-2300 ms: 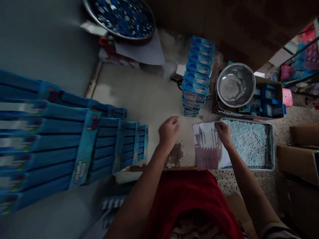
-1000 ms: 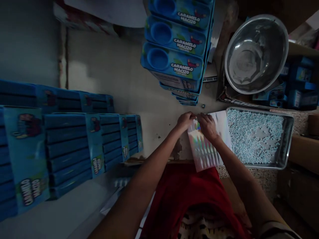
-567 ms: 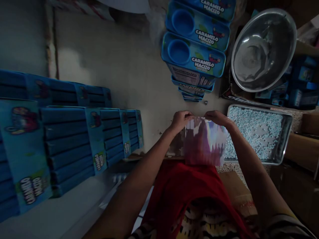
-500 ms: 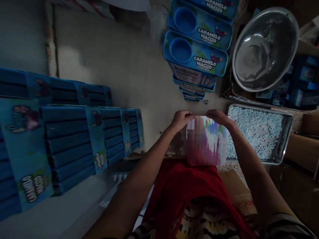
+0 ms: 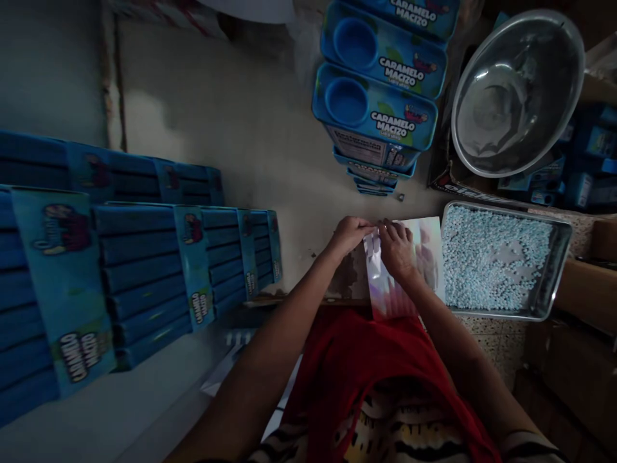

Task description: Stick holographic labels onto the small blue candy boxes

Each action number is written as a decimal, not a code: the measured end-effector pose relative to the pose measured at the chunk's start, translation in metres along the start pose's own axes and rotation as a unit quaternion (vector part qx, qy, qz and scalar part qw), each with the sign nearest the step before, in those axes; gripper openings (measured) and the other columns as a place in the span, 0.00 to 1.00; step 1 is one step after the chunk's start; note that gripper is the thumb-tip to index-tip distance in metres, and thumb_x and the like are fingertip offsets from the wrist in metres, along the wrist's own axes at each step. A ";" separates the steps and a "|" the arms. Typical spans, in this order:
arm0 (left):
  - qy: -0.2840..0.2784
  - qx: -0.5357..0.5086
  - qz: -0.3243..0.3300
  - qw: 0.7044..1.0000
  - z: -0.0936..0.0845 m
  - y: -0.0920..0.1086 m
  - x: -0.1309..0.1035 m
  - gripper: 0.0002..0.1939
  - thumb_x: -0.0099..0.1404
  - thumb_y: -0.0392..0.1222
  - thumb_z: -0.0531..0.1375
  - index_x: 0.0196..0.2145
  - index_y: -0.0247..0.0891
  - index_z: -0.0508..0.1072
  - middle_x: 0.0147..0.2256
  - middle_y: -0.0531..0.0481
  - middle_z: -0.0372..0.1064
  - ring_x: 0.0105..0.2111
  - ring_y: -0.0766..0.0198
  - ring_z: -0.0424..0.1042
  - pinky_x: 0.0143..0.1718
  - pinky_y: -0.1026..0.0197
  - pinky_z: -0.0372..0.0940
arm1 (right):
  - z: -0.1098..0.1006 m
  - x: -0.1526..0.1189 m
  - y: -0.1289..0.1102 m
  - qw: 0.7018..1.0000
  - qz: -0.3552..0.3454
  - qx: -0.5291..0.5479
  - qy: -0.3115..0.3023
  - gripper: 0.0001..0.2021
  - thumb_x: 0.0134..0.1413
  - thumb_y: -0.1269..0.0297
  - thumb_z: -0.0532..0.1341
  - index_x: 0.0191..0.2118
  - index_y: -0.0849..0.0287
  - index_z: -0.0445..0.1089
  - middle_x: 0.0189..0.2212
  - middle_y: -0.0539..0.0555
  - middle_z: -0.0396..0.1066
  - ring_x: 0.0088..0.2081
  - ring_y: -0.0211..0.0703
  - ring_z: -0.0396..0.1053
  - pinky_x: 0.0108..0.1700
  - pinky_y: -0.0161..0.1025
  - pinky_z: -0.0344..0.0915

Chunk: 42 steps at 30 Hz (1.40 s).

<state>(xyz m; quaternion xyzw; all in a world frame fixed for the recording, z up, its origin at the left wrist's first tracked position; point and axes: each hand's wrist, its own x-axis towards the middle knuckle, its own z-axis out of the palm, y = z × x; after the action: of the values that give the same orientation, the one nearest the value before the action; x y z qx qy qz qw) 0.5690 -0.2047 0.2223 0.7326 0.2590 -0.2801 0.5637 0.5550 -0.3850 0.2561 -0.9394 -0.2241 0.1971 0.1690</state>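
Observation:
A shiny iridescent sheet point(image 5: 427, 254) lies before my body, its lower edge over the red apron point(image 5: 380, 347). At its upper left corner my left hand point(image 5: 351, 235) pinches the edge between thumb and fingers. My right hand point(image 5: 398, 251) rests on the sheet's left part, close beside the left hand, fingers bent and near together; whether it grips the sheet is hidden. Right of the sheet is a metal tray point(image 5: 559, 270) with many small pale blue and white pellets point(image 5: 482, 276).
Stacks of blue packages point(image 5: 144, 276) fill the left side. Blue boxes point(image 5: 400, 125) printed "Caramelo Macizo" stand in a row at top centre. A big metal bowl point(image 5: 518, 96) sits at upper right, above cardboard boxes point(image 5: 585, 289).
My right hand has moved left from the sheet's upper right part to its left part, near my left hand. The sheet has shifted slightly and tilted. The view has shifted slightly.

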 end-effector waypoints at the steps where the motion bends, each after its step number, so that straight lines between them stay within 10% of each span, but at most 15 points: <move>1: 0.008 -0.007 -0.013 1.000 0.001 -0.001 -0.001 0.11 0.58 0.45 0.69 0.36 0.36 0.86 0.31 0.49 0.81 0.32 0.59 0.78 0.38 0.62 0.69 | 0.004 -0.004 0.000 1.000 -0.001 -0.002 -0.004 0.29 0.72 0.72 0.50 0.74 0.58 0.61 0.74 0.64 0.61 0.71 0.64 0.57 0.71 0.63 0.50; 7: 0.024 0.027 -0.003 0.999 -0.003 -0.004 -0.004 0.12 0.60 0.44 0.66 0.37 0.37 0.87 0.34 0.49 0.83 0.35 0.57 0.79 0.37 0.61 0.69 | -0.001 -0.034 0.002 0.999 -0.021 0.016 -0.030 0.22 0.71 0.71 0.53 0.65 0.56 0.73 0.63 0.61 0.75 0.65 0.59 0.66 0.69 0.58 0.55; 12: 0.059 0.152 0.042 0.986 -0.004 0.011 -0.001 0.13 0.64 0.40 0.64 0.42 0.37 0.87 0.42 0.44 0.84 0.47 0.50 0.81 0.52 0.56 0.70 | -0.062 -0.058 -0.006 0.988 0.107 0.113 0.020 0.08 0.66 0.62 0.62 0.39 0.54 0.80 0.31 0.56 0.76 0.40 0.51 0.72 0.53 0.51 0.68; 17: 0.150 -0.016 0.119 0.981 0.007 0.038 -0.059 0.24 0.70 0.53 0.62 0.55 0.34 0.80 0.57 0.34 0.78 0.59 0.48 0.75 0.62 0.51 0.68 | -0.156 -0.064 -0.023 0.841 0.212 0.496 0.037 0.12 0.57 0.48 0.70 0.36 0.51 0.77 0.20 0.43 0.60 0.24 0.38 0.59 0.32 0.42 0.75; 20: 0.028 -0.247 0.133 0.959 0.009 0.065 -0.115 0.42 0.72 0.74 0.48 0.61 0.35 0.74 0.54 0.33 0.79 0.52 0.50 0.80 0.53 0.51 0.75 | -0.208 -0.052 -0.033 0.792 0.185 0.582 -0.002 0.17 0.48 0.47 0.77 0.33 0.53 0.77 0.23 0.45 0.67 0.25 0.37 0.62 0.29 0.39 0.76; 24: -0.076 -0.388 0.140 0.908 0.006 0.111 -0.163 0.47 0.56 0.74 0.69 0.63 0.40 0.71 0.53 0.36 0.80 0.45 0.51 0.82 0.45 0.52 0.77 | -0.257 -0.038 -0.045 0.789 0.156 0.591 -0.059 0.17 0.42 0.50 0.80 0.29 0.55 0.77 0.23 0.46 0.69 0.24 0.34 0.62 0.24 0.35 0.73; 32: 0.092 -0.354 0.209 0.907 -0.033 0.188 -0.204 0.15 0.61 0.54 0.72 0.32 0.42 0.76 0.27 0.53 0.76 0.26 0.64 0.76 0.29 0.62 0.72 | -0.300 -0.025 -0.070 0.849 0.081 0.522 0.013 0.16 0.46 0.51 0.79 0.25 0.55 0.77 0.19 0.46 0.66 0.22 0.33 0.59 0.22 0.34 0.59; 36: 0.196 -0.291 0.322 0.879 -0.071 0.246 -0.188 0.13 0.64 0.50 0.70 0.29 0.41 0.75 0.22 0.55 0.71 0.21 0.68 0.69 0.24 0.65 0.65 | -0.330 0.026 -0.087 0.864 0.029 0.476 0.162 0.16 0.51 0.50 0.75 0.25 0.55 0.76 0.19 0.46 0.64 0.23 0.33 0.60 0.23 0.32 0.55; 42: 0.251 -0.221 0.343 0.878 -0.136 0.345 -0.086 0.09 0.59 0.40 0.69 0.25 0.38 0.74 0.22 0.53 0.72 0.20 0.70 0.65 0.21 0.66 0.57 | -0.380 0.151 -0.088 0.909 0.035 0.335 0.246 0.15 0.46 0.59 0.74 0.21 0.59 0.71 0.17 0.44 0.58 0.23 0.34 0.58 0.25 0.35 0.53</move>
<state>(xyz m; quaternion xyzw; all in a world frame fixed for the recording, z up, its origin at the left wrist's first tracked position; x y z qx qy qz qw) 0.7633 -0.1572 0.5459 0.6774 0.1798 0.1884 0.6880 0.8178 -0.3245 0.5764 -0.8537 -0.0632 0.0287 0.5162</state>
